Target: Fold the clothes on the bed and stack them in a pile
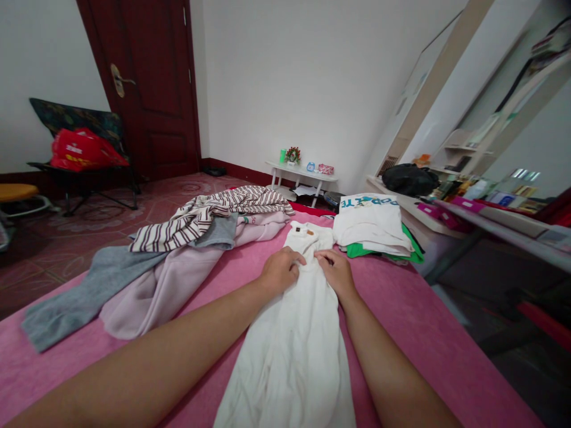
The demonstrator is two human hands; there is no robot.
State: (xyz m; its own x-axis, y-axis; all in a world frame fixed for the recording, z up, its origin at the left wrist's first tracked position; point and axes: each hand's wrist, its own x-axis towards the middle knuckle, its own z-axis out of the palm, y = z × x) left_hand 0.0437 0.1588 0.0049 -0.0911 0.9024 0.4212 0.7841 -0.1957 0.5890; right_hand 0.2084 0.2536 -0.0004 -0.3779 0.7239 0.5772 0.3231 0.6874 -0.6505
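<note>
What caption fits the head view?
Left hand and right hand on a white garment, pink cover beneath, folded clothes alongside.

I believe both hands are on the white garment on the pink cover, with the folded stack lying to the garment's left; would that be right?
Not quite: the head view shows the folded stack to the right of the white garment. The rest holds: the left hand and right hand are on that garment, which lies on the pink cover.

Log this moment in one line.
left hand: touching white cloth garment, left side | right hand: touching right side | at left: loose striped, grey, pale-pink clothes | at right: folded white-topped clothes stack | under: pink cloth cover
</note>
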